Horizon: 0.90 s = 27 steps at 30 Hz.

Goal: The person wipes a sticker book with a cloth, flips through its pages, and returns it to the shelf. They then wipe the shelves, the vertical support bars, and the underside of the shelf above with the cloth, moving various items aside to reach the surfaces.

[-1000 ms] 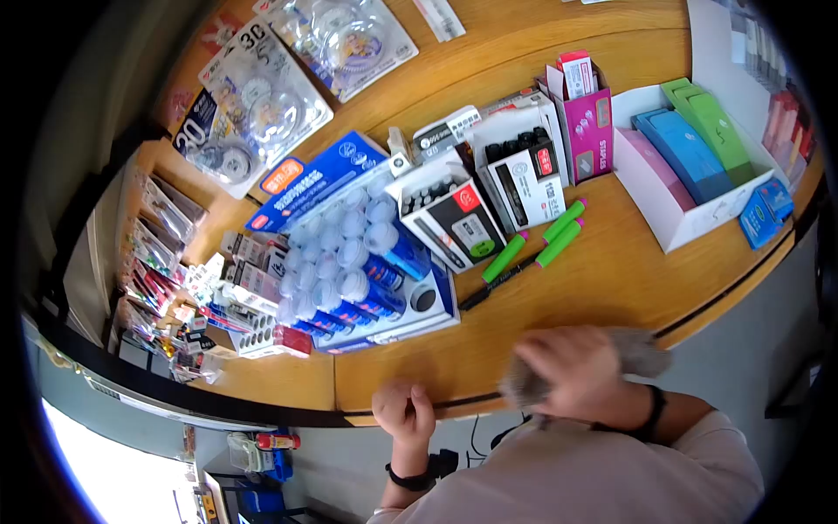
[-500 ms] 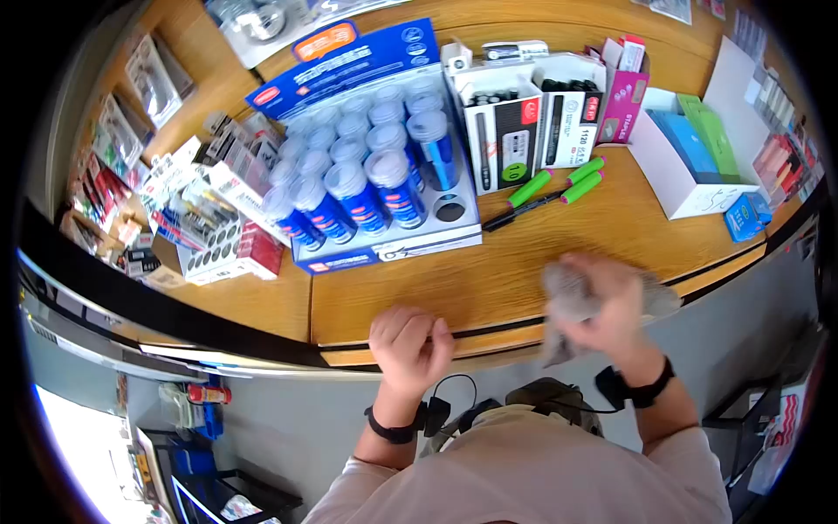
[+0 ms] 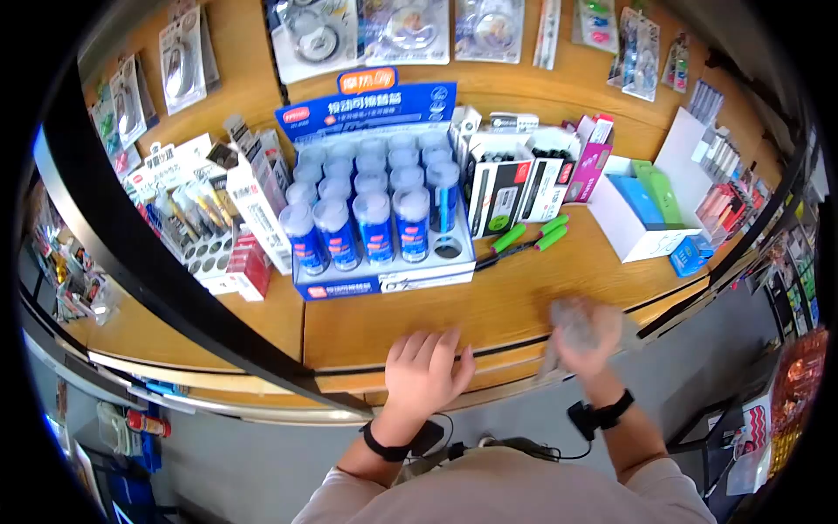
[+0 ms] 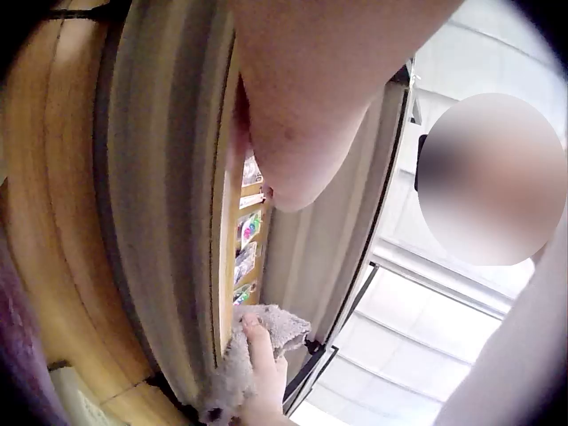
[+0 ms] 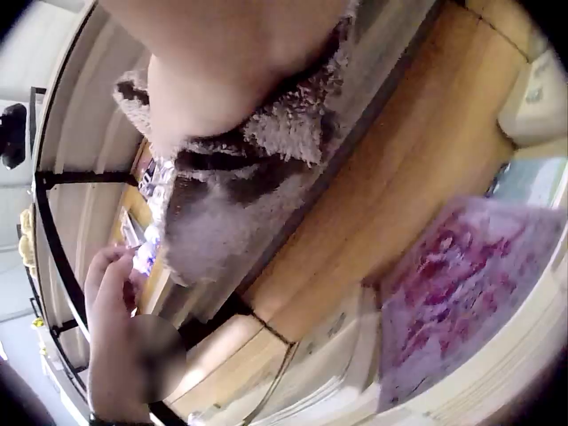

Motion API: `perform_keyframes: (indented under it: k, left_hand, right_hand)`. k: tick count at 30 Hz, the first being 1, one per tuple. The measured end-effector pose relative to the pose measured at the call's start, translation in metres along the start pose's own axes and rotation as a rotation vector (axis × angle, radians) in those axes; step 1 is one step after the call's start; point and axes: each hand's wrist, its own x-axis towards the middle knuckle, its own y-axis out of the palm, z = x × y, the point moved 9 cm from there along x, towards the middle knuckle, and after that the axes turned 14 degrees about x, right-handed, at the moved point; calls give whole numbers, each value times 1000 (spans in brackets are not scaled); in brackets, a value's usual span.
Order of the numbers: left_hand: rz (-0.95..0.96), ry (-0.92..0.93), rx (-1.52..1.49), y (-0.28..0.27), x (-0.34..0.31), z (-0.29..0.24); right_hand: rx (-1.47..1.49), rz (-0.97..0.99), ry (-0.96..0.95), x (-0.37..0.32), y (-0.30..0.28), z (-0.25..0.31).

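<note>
Greyish fluffy fabric cloth (image 5: 226,222), clamped in the right hand (image 3: 602,339) front-right of the blue cardboard display box (image 3: 345,286), could, I judge remotely, scatter the loose green cylindrical markers (image 3: 508,238) beside that box if swept too far, while the left hand (image 3: 428,371), thumb apart, grips nothing.

The head camera looks forward and down onto the shelf (image 3: 515,301) from above its front, at the widest range. The left wrist camera sits close to the left hand (image 3: 428,371), facing along the shelf's edge; the right wrist camera sits close to the right hand (image 3: 602,336), likewise. Both wrist views share that edge and the cloth (image 5: 235,222).
</note>
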Motion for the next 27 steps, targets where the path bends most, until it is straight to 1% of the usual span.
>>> perform_keyframes:
  k: [2, 5, 7, 8, 9, 11, 13, 14, 15, 17, 18, 22, 26, 27]
  left_hand:
    - [20, 36, 10, 0, 0, -3]
    - [35, 63, 52, 6, -1, -8]
    - [62, 114, 63, 9, -3, -15]
    - [96, 106, 107, 9, -3, -19]
    - [41, 149, 116, 11, -7, -19]
    - [100, 154, 77, 15, -8, -22]
    - [34, 208, -48, 9, -8, -29]
    - [-20, 166, -139, 2, -12, -33]
    - [-28, 57, -249, 4, -22, -28]
    - [-67, 109, -299, 3, -23, -62]
    - [-50, 160, -296, 5, -20, -83]
    - [222, 247, -207, 50, -4, -155]
    - [194, 267, -226, 79, 15, -214]
    - [159, 270, -231, 83, 19, -225]
  right_hand:
    - [-10, 8, -139, -15, 16, 14]
    - [-37, 43, -340, -26, 18, 11]
    - [-41, 57, -416, -35, 10, 7]
    - [-40, 52, -436, -34, 4, 3]
    - [-46, 42, -456, -34, -2, -2]
    - [-27, 33, -408, -34, -15, -21]
    - [-8, 31, -385, -35, -34, -43]
    - [9, 37, -374, -35, -42, -53]
    - [30, 43, -370, -36, -48, -61]
    - [48, 41, -372, -39, -57, -82]
    - [58, 48, -373, -39, -64, -90]
    - [162, 138, -325, -41, -84, -115]
    - [232, 161, -305, -44, -117, -153]
    - [239, 160, -303, -43, -125, -163]
